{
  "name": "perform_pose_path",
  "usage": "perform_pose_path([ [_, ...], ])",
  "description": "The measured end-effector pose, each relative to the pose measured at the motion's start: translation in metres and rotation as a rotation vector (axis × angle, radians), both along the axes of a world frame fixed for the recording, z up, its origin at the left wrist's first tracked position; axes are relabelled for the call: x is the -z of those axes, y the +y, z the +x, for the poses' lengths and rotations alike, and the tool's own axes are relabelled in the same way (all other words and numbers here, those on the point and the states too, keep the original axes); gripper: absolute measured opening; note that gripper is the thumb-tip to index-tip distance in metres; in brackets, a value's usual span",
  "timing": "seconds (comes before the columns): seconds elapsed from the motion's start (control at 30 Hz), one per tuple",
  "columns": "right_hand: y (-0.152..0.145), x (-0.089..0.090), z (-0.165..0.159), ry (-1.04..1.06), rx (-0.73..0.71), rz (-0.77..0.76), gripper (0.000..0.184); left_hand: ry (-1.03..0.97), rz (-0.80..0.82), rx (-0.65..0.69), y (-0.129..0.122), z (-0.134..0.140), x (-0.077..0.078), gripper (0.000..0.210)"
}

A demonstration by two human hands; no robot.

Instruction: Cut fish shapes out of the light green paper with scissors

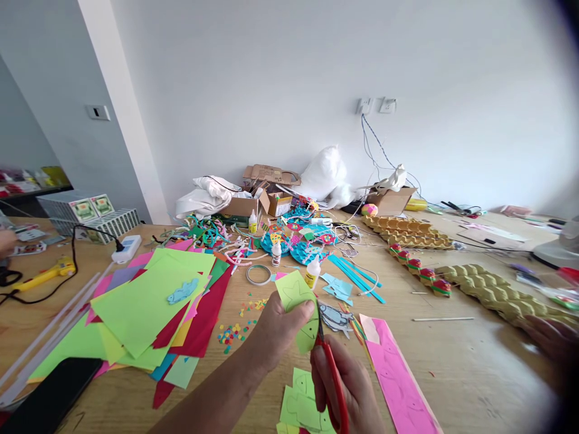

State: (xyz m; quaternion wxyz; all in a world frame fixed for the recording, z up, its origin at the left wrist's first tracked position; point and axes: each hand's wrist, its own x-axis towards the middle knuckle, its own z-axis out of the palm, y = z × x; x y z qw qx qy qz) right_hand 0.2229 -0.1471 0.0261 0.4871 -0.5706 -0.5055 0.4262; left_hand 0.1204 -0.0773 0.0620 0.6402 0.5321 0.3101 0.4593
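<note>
My left hand pinches a piece of light green paper with a fish drawn on it. In my right hand is a pair of red-handled scissors, its blades at the right edge of that paper, by the fish's head. Below my hands lie more green paper pieces with fish outlines. Just right of the blades rest grey-blue fish cutouts, and farther right a pink paper strip bears drawn outlines.
Stacked coloured paper covers the left, with a black phone and a yellow glue gun nearby. Glue bottles and a tape roll stand ahead. Egg cartons lie right, where another person's hand reaches in.
</note>
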Motion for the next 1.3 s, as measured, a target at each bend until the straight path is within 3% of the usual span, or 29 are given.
perform_pose_path([
  [0.27,-0.0019,-0.0016,0.0020,-0.035,-0.086,0.073,0.040,-0.044,-0.021,-0.046,-0.0010,0.0016,0.0002,0.017],
  [0.97,-0.0038,-0.0064,0.0020,-0.032,-0.048,0.038,0.042,0.031,0.025,0.017,-0.0030,0.0034,-0.0013,0.013],
  [1.3,-0.0037,-0.0057,0.0042,-0.041,-0.068,0.027,0.045,0.002,-0.009,0.032,-0.0008,0.0006,0.0060,0.011],
])
